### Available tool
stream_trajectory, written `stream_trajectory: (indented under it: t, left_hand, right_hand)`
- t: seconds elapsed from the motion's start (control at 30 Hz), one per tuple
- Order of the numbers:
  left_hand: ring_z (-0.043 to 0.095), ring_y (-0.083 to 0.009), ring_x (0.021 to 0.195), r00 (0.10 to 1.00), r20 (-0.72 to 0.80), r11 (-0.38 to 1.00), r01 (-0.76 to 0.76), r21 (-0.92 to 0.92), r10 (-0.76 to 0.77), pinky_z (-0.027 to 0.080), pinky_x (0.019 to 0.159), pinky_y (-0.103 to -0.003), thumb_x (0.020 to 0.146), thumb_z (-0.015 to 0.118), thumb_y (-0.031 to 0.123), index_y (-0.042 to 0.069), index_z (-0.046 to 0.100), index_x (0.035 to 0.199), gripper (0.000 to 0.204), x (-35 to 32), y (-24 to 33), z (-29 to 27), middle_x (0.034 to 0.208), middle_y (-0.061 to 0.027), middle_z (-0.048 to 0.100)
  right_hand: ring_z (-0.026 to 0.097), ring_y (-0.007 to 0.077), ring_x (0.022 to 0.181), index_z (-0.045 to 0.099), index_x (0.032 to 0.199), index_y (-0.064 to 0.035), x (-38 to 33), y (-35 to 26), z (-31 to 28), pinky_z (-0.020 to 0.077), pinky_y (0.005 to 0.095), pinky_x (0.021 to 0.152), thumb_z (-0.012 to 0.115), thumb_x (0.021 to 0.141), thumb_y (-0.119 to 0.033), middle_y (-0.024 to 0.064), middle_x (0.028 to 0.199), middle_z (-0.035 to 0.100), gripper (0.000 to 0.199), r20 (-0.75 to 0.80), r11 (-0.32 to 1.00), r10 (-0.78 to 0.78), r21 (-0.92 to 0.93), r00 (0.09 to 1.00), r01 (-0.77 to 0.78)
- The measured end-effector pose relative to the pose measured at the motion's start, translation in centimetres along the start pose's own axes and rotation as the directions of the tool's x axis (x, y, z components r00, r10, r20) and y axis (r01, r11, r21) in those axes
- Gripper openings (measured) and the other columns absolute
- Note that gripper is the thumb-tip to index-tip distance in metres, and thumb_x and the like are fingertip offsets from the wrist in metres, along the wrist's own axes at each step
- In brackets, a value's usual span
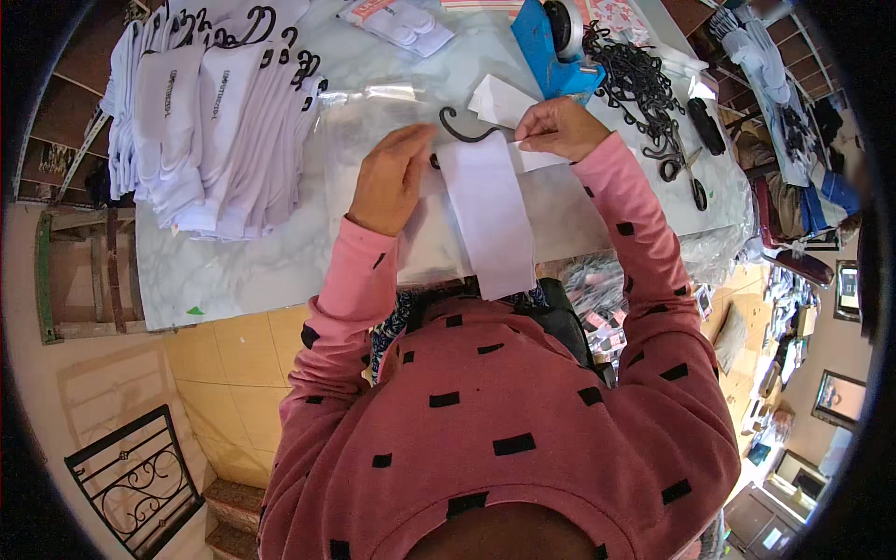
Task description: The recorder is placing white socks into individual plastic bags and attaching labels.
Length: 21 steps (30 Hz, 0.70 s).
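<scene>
One white slip (538, 161) is pinched in right hand (561, 129); left hand (392, 177) half-curled just left of black hook (465, 139), grip unclear. Best keep white folded piece (490, 219) flat, slip square.

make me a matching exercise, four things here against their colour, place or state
1. sock pile
2. tape dispenser
3. scissors
4. right hand

A. pinching a white slip
B. white, at the left of the table
C. black-handled, near the table's right edge
D. blue, at the table's far side

Pairs: 1-B, 2-D, 3-C, 4-A
</scene>
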<state>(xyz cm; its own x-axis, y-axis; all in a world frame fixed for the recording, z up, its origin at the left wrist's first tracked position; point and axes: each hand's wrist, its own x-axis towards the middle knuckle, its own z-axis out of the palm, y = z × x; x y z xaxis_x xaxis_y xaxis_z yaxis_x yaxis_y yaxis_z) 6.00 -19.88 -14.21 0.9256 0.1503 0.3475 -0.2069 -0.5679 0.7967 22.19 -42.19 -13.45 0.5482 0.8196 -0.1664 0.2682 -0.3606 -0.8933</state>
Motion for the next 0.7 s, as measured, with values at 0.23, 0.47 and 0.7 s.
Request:
stream_trajectory:
  t: [0.23,0.47,0.7]
  left_hand:
    - [0.055,-0.0260,0.076,0.986,0.133,0.889,0.030,0.457,-0.101,0.045,0.067,-0.035,0.071,0.061,0.011,0.010,0.055,0.103,0.032,-1.2,0.7,-2.4,0.081,-0.0088,0.058]
    - [0.053,-0.0074,0.067,0.876,0.379,0.862,0.417,-0.289,-0.297,0.044,0.056,-0.020,0.088,0.048,0.022,0.003,0.053,0.106,0.026,-0.8,0.6,-1.9,0.074,-0.0015,0.054]
    - [0.057,-0.0157,0.071,0.929,0.325,0.964,0.230,-0.133,-0.176,0.046,0.060,-0.027,0.083,0.055,0.023,0.004,0.064,0.086,0.021,0.7,0.7,0.1,0.074,-0.0080,0.059]
  right_hand:
    - [0.056,0.0109,0.063,0.061,0.081,0.0001,-0.1,0.3,0.4,0.0461,0.0254,0.057,0.068,0.067,-0.014,0.0047,0.072,0.060,0.021,-0.064,0.958,-0.105,-0.273,0.992,0.084]
    - [0.059,0.0172,0.071,0.056,0.090,0.0025,-0.8,-4.6,1.3,0.0511,0.0272,0.061,0.065,0.072,-0.018,0.0085,0.083,0.058,0.029,0.144,0.979,0.147,0.121,0.979,-0.165]
    - [0.060,0.0168,0.069,0.060,0.086,0.0043,0.4,-2.9,1.7,0.0516,0.0263,0.058,0.064,0.077,-0.014,0.0101,0.082,0.057,0.021,0.217,0.991,-0.079,0.125,0.973,0.053]
